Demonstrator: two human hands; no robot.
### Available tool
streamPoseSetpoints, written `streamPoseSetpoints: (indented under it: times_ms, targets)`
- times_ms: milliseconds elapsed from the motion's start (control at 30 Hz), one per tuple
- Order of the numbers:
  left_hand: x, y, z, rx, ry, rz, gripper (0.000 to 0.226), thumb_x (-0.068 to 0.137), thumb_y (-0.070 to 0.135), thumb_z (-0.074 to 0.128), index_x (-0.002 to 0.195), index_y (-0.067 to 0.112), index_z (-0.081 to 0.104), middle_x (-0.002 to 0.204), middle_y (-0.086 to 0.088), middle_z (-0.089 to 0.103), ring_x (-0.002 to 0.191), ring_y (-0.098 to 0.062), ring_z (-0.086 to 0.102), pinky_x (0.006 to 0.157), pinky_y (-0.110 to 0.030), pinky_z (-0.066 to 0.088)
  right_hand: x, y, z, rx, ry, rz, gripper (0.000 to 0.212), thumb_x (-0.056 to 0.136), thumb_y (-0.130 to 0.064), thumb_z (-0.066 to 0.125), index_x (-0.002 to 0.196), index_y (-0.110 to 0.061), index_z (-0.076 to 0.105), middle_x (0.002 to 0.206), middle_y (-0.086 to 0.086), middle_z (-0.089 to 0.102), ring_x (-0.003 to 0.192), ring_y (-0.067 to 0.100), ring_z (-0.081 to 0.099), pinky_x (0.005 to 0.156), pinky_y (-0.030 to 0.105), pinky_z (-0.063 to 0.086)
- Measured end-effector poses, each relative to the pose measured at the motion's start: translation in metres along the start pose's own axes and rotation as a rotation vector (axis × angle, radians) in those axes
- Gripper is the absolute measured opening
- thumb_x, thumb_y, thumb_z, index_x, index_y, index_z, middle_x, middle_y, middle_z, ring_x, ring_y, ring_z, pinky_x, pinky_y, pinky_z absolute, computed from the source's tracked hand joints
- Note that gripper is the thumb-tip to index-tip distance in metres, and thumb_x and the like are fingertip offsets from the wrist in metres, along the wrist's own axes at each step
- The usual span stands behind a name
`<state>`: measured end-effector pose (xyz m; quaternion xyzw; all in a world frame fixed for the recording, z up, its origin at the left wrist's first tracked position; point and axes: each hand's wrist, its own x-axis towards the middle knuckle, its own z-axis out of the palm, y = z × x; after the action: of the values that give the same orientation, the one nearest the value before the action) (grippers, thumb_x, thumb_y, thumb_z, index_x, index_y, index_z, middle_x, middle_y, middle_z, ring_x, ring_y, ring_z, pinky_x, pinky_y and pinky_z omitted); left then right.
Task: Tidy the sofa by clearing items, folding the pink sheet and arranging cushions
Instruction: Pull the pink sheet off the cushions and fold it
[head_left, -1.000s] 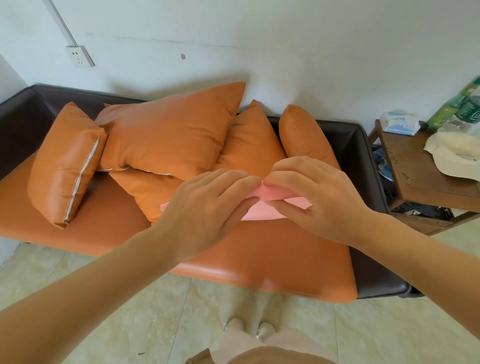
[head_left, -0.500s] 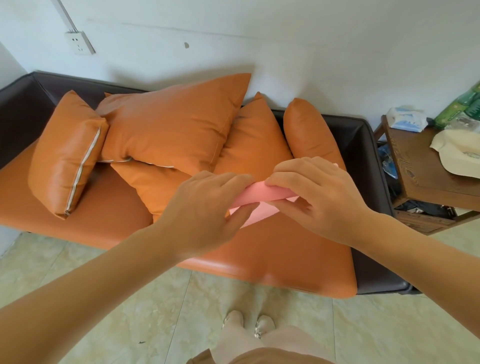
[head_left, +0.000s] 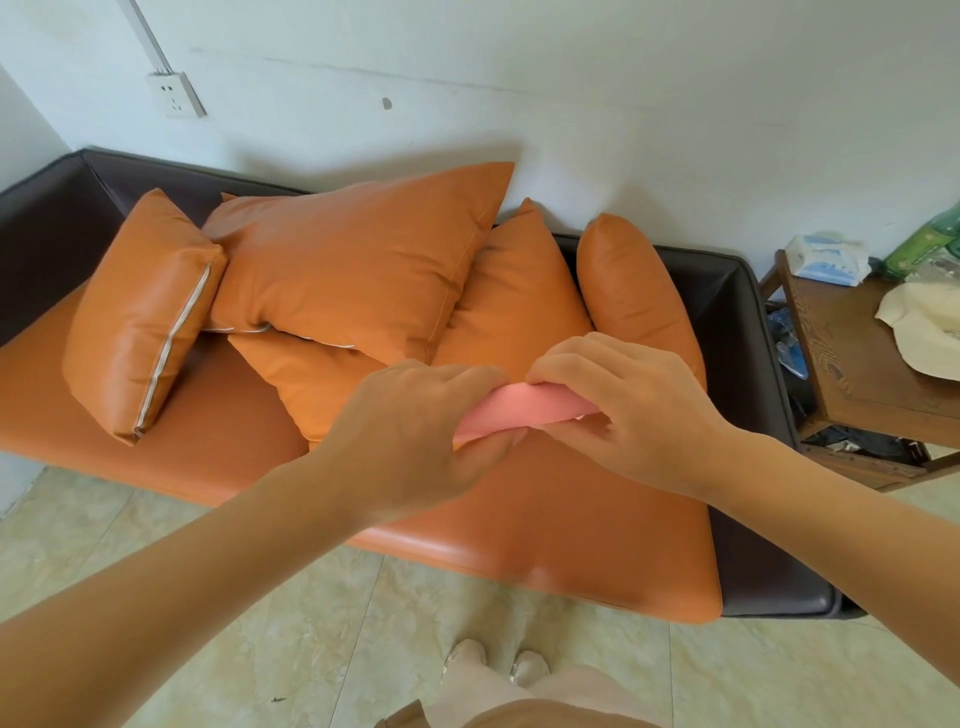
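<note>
The pink sheet (head_left: 524, 408) is folded down to a small, narrow bundle, held in the air above the orange sofa seat (head_left: 545, 519). My left hand (head_left: 415, 441) grips its left end with curled fingers. My right hand (head_left: 623, 410) pinches its right end from above. Most of the sheet is hidden under my fingers. Several orange cushions lie in a loose pile at the back of the sofa: a small one (head_left: 140, 317) at the left, a large one (head_left: 353, 265) across the middle, and two more (head_left: 519, 296) (head_left: 634, 291) to the right.
The sofa has a dark brown frame (head_left: 753, 467) and stands against a white wall. A wooden side table (head_left: 852, 364) at the right carries a tissue pack (head_left: 826, 260), a cream cap (head_left: 924, 327) and green bottles (head_left: 924, 239). My feet stand on the tiled floor (head_left: 260, 597).
The pink sheet has gone from a loose flap to a tighter, narrower bundle between my hands. Both hands stayed close together over the seat.
</note>
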<state>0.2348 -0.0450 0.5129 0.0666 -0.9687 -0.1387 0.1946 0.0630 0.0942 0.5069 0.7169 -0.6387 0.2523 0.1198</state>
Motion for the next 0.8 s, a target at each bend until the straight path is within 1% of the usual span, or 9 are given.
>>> streamPoseSetpoints:
  times_ms: [67, 233, 333, 433, 500, 567, 633, 733, 800]
  targets:
    - [0.003, -0.002, 0.002, -0.016, 0.007, 0.012, 0.035, 0.087, 0.044, 0.05, 0.104, 0.019, 0.067, 0.076, 0.007, 0.066, 0.057, -0.021, 0.058, 0.048, -0.035, 0.045, 0.002, 0.003, 0.001, -0.006, 0.001, 0.003, 0.022, 0.087, -0.026, 0.064, 0.102, -0.01, 0.065, 0.099, 0.0, 0.066, 0.081, 0.021, 0.061, 0.059, 0.037, 0.05]
    - [0.009, -0.006, 0.01, -0.038, 0.1, 0.004, 0.024, 0.082, 0.03, 0.051, 0.103, 0.021, 0.059, 0.088, 0.007, 0.064, 0.064, -0.021, 0.059, 0.041, -0.038, 0.045, 0.008, 0.012, -0.002, 0.05, -0.091, 0.079, 0.041, 0.086, -0.046, 0.063, 0.111, -0.014, 0.064, 0.107, -0.005, 0.064, 0.092, 0.012, 0.061, 0.067, 0.03, 0.051]
    - [0.012, -0.007, 0.011, -0.017, 0.126, -0.004, 0.026, 0.08, 0.031, 0.05, 0.102, 0.021, 0.058, 0.089, 0.008, 0.063, 0.07, -0.014, 0.056, 0.04, -0.036, 0.044, 0.008, 0.018, 0.002, 0.056, -0.127, 0.062, 0.034, 0.089, -0.042, 0.059, 0.109, -0.015, 0.067, 0.093, -0.006, 0.068, 0.078, 0.014, 0.063, 0.058, 0.035, 0.05]
    - [0.014, -0.009, 0.01, -0.016, 0.073, -0.018, 0.037, 0.081, 0.045, 0.054, 0.107, 0.02, 0.062, 0.094, 0.01, 0.063, 0.077, -0.011, 0.059, 0.046, -0.033, 0.047, 0.009, 0.022, 0.005, 0.019, -0.093, 0.031, 0.03, 0.089, -0.037, 0.057, 0.105, -0.014, 0.068, 0.087, -0.004, 0.067, 0.071, 0.016, 0.062, 0.052, 0.037, 0.049]
    - [0.016, -0.01, 0.009, -0.049, 0.031, -0.025, 0.044, 0.085, 0.054, 0.051, 0.11, 0.02, 0.064, 0.093, 0.01, 0.066, 0.074, -0.012, 0.062, 0.049, -0.034, 0.048, 0.011, 0.022, 0.006, 0.019, -0.067, 0.021, 0.029, 0.09, -0.036, 0.056, 0.103, -0.013, 0.068, 0.088, -0.003, 0.067, 0.073, 0.017, 0.063, 0.054, 0.037, 0.049]
    - [0.017, -0.011, 0.009, -0.049, 0.009, -0.008, 0.043, 0.088, 0.053, 0.047, 0.108, 0.019, 0.065, 0.087, 0.009, 0.068, 0.065, -0.015, 0.061, 0.047, -0.037, 0.048, 0.013, 0.023, 0.007, 0.017, -0.061, 0.021, 0.029, 0.091, -0.037, 0.056, 0.104, -0.013, 0.068, 0.091, -0.002, 0.068, 0.077, 0.017, 0.063, 0.058, 0.036, 0.05]
    - [0.018, -0.013, 0.009, -0.034, 0.016, 0.006, 0.04, 0.09, 0.048, 0.045, 0.106, 0.017, 0.065, 0.083, 0.007, 0.067, 0.062, -0.018, 0.06, 0.046, -0.037, 0.047, 0.015, 0.024, 0.006, 0.033, -0.079, 0.035, 0.029, 0.09, -0.038, 0.06, 0.105, -0.014, 0.067, 0.095, -0.003, 0.068, 0.082, 0.015, 0.062, 0.063, 0.035, 0.05]
    - [0.018, -0.014, 0.011, -0.012, 0.053, 0.018, 0.033, 0.088, 0.039, 0.049, 0.107, 0.017, 0.064, 0.087, 0.007, 0.064, 0.071, -0.017, 0.061, 0.046, -0.036, 0.047, 0.015, 0.024, 0.003, 0.075, -0.143, 0.066, 0.036, 0.087, -0.044, 0.064, 0.11, -0.016, 0.066, 0.103, -0.006, 0.066, 0.09, 0.013, 0.062, 0.071, 0.033, 0.05]
    - [0.018, -0.014, 0.013, -0.011, 0.073, 0.009, 0.028, 0.087, 0.034, 0.054, 0.109, 0.018, 0.064, 0.093, 0.008, 0.064, 0.077, -0.014, 0.061, 0.047, -0.035, 0.047, 0.014, 0.024, 0.002, 0.091, -0.186, 0.078, 0.037, 0.088, -0.044, 0.061, 0.113, -0.017, 0.064, 0.103, -0.007, 0.066, 0.089, 0.012, 0.062, 0.071, 0.033, 0.05]
